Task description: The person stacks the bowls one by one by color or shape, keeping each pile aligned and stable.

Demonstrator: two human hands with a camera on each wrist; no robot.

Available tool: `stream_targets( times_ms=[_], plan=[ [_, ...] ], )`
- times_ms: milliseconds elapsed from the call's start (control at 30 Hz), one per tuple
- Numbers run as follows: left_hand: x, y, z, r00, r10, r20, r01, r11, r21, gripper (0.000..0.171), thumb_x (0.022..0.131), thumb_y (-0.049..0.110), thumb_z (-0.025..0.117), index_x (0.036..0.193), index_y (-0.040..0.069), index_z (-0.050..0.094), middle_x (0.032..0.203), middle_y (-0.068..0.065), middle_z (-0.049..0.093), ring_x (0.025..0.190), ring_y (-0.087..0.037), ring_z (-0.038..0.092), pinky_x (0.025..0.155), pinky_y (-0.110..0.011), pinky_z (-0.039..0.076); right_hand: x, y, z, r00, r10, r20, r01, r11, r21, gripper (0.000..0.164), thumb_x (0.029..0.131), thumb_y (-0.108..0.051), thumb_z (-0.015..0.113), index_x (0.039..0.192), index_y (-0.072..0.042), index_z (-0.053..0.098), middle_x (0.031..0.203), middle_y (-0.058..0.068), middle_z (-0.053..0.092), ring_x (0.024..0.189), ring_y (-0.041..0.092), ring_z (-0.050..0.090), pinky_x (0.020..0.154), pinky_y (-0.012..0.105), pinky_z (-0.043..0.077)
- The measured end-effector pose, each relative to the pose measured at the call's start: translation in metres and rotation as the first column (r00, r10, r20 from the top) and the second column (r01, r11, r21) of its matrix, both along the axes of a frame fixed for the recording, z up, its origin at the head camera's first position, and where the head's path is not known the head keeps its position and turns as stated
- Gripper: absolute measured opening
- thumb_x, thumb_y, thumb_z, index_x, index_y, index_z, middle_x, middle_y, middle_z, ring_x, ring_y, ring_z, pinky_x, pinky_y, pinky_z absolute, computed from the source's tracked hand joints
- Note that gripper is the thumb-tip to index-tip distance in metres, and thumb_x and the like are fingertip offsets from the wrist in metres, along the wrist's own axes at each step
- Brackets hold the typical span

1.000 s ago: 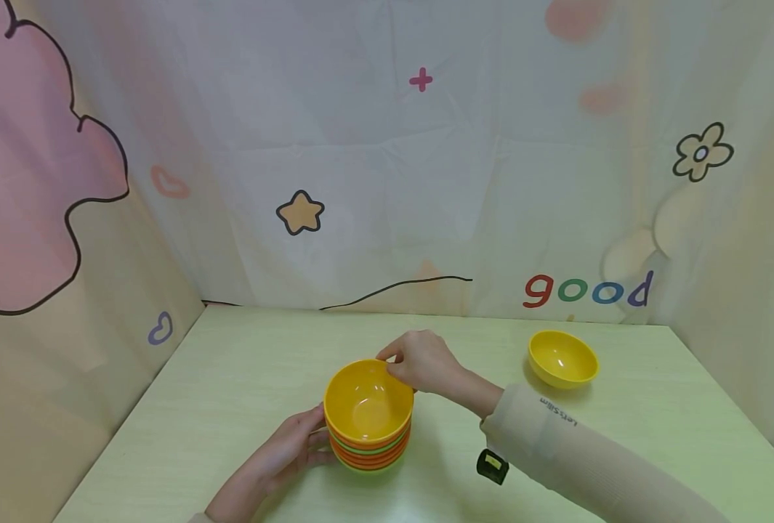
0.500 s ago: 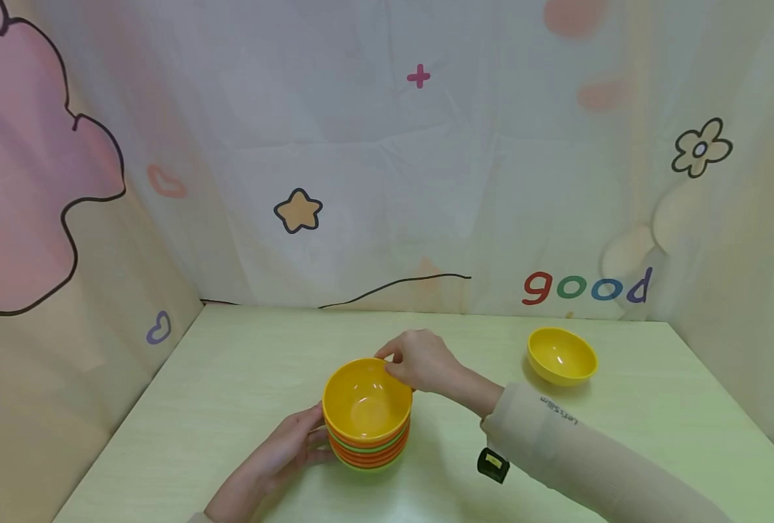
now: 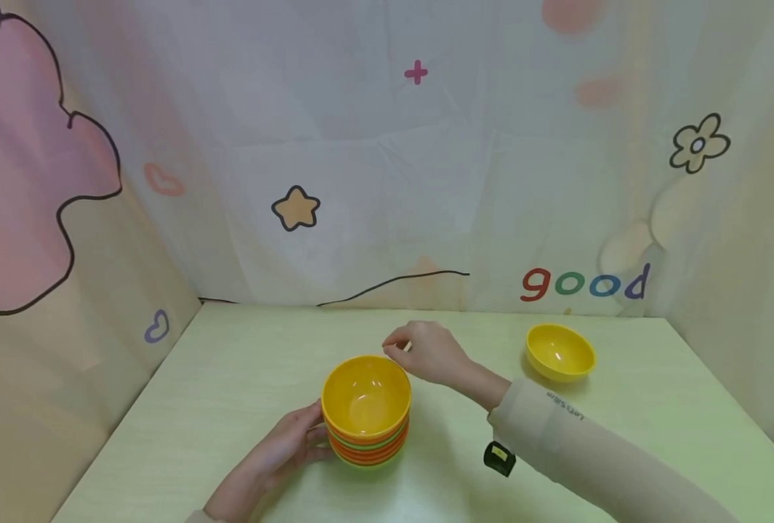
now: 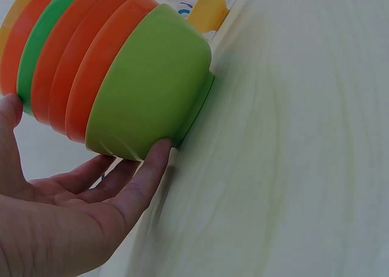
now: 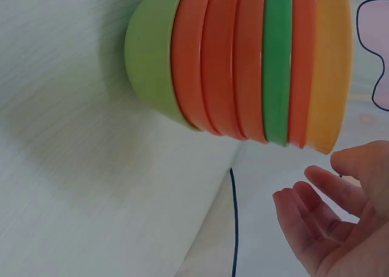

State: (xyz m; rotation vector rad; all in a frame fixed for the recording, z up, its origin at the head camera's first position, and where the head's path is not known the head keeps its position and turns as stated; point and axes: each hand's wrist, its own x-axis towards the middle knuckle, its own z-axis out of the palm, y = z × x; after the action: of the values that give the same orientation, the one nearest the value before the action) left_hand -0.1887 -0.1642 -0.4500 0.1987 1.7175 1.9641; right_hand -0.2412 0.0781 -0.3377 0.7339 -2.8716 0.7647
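Observation:
A stack of nested bowls stands on the table in the head view, a yellow bowl (image 3: 365, 396) on top. Below it, in the right wrist view, come an orange bowl (image 5: 302, 64), a green bowl (image 5: 276, 64) and more orange ones. The lowest, a light green bowl (image 4: 152, 76), meets the tabletop. My left hand (image 3: 295, 443) rests against the stack's left side, fingers extended along the lower bowls and thumb higher up. My right hand (image 3: 429, 352) is just off the top bowl's back right rim, holding nothing, its fingers loosely bent.
Apart from the stack, a single yellow bowl (image 3: 559, 354) sits at the back right of the pale green table (image 3: 249, 356). A printed cloth backdrop (image 3: 373, 181) rises behind the table and along both sides. A small black device (image 3: 499, 459) hangs under the right sleeve.
My right hand has let go of the yellow top bowl's rim and shifted slightly up and right. The left hand and the stack stay in place; the view has tilted slightly.

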Motion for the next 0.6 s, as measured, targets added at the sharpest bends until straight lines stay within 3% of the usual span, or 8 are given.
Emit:
stream_targets(
  times_ms=[400, 600],
  plan=[
    [-0.001, 0.000, 0.000, 1.000, 0.007, 0.007, -0.007, 1.000, -0.003, 0.073, 0.091, 0.055, 0.042, 0.139, 0.000, 0.036, 0.139, -0.015, 0.043, 0.115, -0.023, 0.054, 0.090, -0.043, 0.049, -0.013, 0.019, -0.008, 0.996, -0.037, -0.075, 0.045, 0.994, 0.104, 0.014, 0.085, -0.019, 0.064, 0.095, -0.012, 0.072, 0.087, 0.000, 0.069, 0.075, 0.014, 0.061, 0.061, 0.023, 0.051],
    [-0.001, 0.000, 0.001, 1.000, 0.011, 0.002, -0.011, 1.000, -0.005, 0.075, 0.091, 0.055, 0.043, 0.139, -0.001, 0.034, 0.141, -0.016, 0.041, 0.116, -0.024, 0.053, 0.090, -0.043, 0.049, -0.025, 0.037, -0.016, 0.995, -0.067, -0.068, 0.075, 0.990, 0.119, 0.016, 0.086, -0.018, 0.062, 0.097, -0.010, 0.071, 0.089, 0.003, 0.070, 0.076, 0.018, 0.063, 0.063, 0.028, 0.052]
  ],
)
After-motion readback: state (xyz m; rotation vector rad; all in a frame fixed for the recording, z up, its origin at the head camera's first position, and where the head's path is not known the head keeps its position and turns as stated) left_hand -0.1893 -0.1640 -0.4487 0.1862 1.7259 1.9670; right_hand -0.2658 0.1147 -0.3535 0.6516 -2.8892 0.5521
